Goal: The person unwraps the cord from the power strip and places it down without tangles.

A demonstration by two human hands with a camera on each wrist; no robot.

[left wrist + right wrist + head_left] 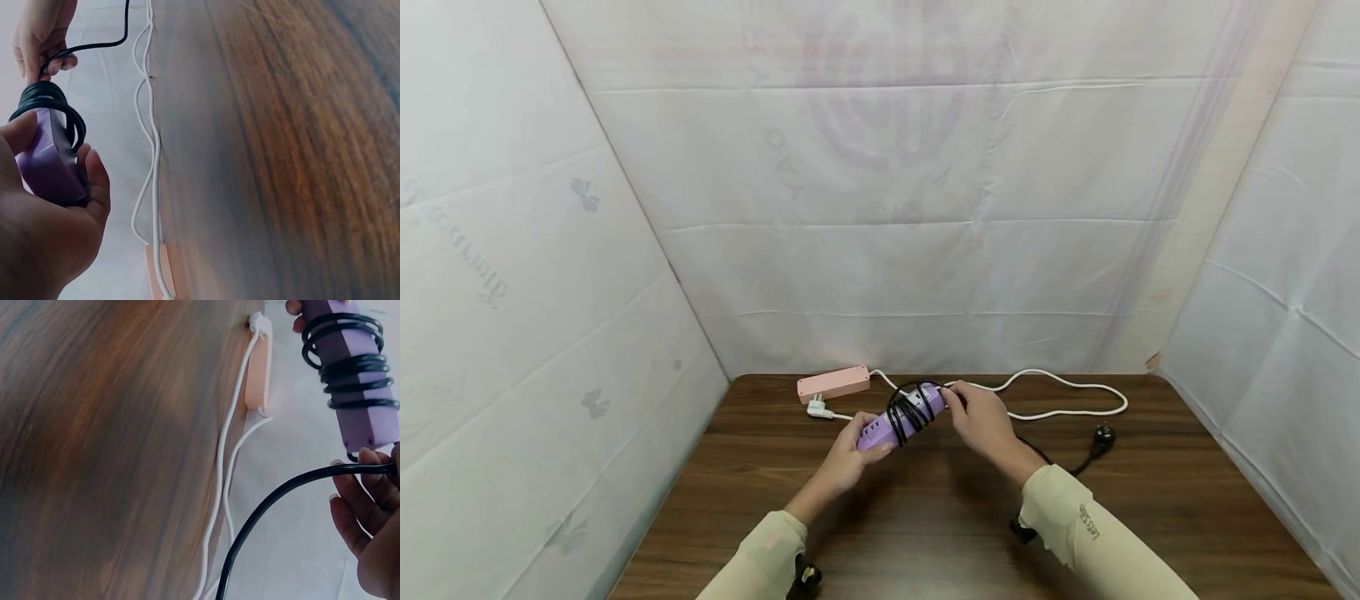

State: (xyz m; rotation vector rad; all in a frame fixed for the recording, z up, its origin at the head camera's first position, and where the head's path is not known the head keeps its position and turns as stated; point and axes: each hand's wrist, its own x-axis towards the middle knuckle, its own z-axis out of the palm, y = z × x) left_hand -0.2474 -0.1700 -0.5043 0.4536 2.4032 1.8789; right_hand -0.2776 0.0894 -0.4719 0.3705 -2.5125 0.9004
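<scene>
Pale sheeting [925, 250] was hung at the back and along both sides, and faint printed motifs were noted on it. A dark wood-grain desk [925, 533] was placed before it. Cream sleeves [1097, 517] were extended over the surface. The left grip [842, 462] was curled around one end of a purple power strip [882, 432], which was held at a slant above the desk. The right grip [983, 421] was narrowed to a pinch on a black cord [906, 421] at the strip's other end; several turns of this cord were wound about the strip. A pink power strip [835, 383] was observed near the far edge, left of centre. A white cord [1078, 385] was looped toward the right. A black plug [1103, 439] was located right of the right grip; a white plug [817, 407] was seen just in front of the pink strip.
</scene>
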